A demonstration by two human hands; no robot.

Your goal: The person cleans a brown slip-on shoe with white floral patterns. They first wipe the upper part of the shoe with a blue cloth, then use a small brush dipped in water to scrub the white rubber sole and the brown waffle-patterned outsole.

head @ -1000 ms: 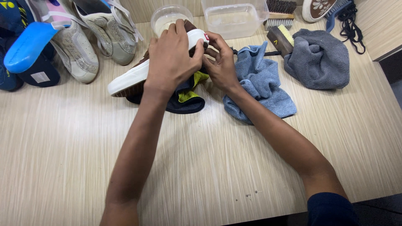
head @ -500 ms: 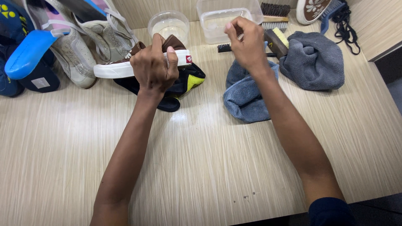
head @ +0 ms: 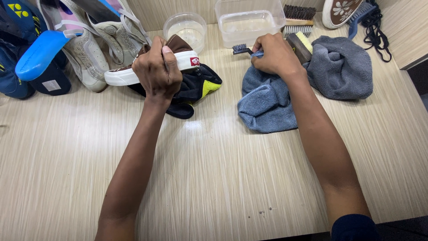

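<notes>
My left hand [head: 156, 71] grips a brown shoe with a white sole [head: 183, 56], holding it on its side above a black and yellow cloth [head: 200, 85]. My right hand [head: 276, 56] is closed on a small brush with dark bristles [head: 240, 48], just in front of a rectangular clear tub [head: 249, 20]. Under my right wrist lies a blue cloth [head: 265, 105].
A round clear bowl [head: 185, 29] of cloudy liquid stands beside the tub. A grey towel [head: 341, 67] lies at the right, with wooden brushes [head: 298, 20] behind it. Pale sneakers [head: 98, 44] and blue shoes [head: 26, 49] crowd the back left. Black laces [head: 376, 27] lie far right.
My right hand left the shoe, moved right and back to the tub, and took hold of the small brush. My left hand shifted the shoe slightly left.
</notes>
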